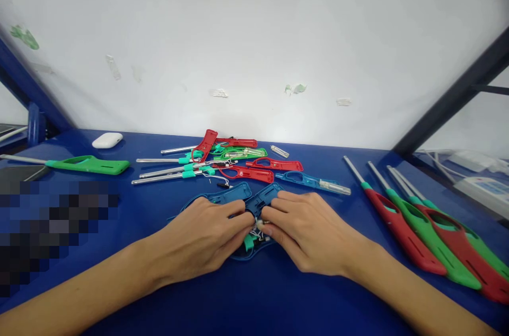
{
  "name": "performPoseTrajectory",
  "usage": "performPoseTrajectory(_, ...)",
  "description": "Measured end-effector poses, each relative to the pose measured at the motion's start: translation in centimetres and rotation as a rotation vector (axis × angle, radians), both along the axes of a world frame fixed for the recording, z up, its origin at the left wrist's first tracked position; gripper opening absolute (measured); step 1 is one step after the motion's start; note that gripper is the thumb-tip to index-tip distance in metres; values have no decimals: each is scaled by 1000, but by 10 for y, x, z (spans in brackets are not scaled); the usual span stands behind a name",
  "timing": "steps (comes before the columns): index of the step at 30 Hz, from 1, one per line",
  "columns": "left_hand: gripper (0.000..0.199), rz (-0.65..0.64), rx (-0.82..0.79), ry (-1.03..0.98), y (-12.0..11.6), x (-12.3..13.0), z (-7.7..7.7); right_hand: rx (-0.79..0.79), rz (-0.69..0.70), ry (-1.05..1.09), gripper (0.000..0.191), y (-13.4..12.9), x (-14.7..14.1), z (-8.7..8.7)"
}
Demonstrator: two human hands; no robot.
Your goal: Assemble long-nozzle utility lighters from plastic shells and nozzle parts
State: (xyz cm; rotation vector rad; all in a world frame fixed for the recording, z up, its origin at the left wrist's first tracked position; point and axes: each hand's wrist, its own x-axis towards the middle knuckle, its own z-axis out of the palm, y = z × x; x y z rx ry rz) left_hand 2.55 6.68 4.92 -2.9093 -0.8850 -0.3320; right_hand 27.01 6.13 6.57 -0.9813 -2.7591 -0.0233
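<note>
Left hand (207, 231) and right hand (308, 227) at lower centre, fingers curled narrowly inward over opened blue plastic lighter casing (264, 196); exact grip hidden, cannot be told. Casing smooth, rounded at handle ends; thin white wires and blocky teal plastic piece (249, 242) exposed. Slender silver metal tube (159, 160) left of centre, on glossy blue tabletop (254, 304).
</note>
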Motion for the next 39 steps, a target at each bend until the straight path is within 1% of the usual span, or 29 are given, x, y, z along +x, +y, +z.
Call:
performPoseTrajectory(6,25,-6,-6,-25,1,1,1,-11,3,10,34,0,0,-1)
performPoseTrajectory(16,26,41,-75,-149,-1,3,6,-40,-16,91,39,4,5,5)
performPoseTrajectory(19,27,47,-91,-165,0,2,7,-46,-10,112,38,5,8,7)
performPoseTrajectory(22,27,60,-100,-165,-1,2,7,-59,-2,124,33,8,11,7)
performPoseTrajectory(27,26,66,-105,-142,-2,1,7,-86,25,136,28,15,16,3)
performPoseTrajectory(32,19,71,-106,-113,-2,1,4,-127,30,156,25,19,18,5)
performPoseTrajectory(36,20,74,-100,-95,-1,1,4,-169,53,165,23,21,17,8)
performPoseTrajectory(39,21,72,-95,-90,-1,1,3,-188,59,172,24,21,17,5)
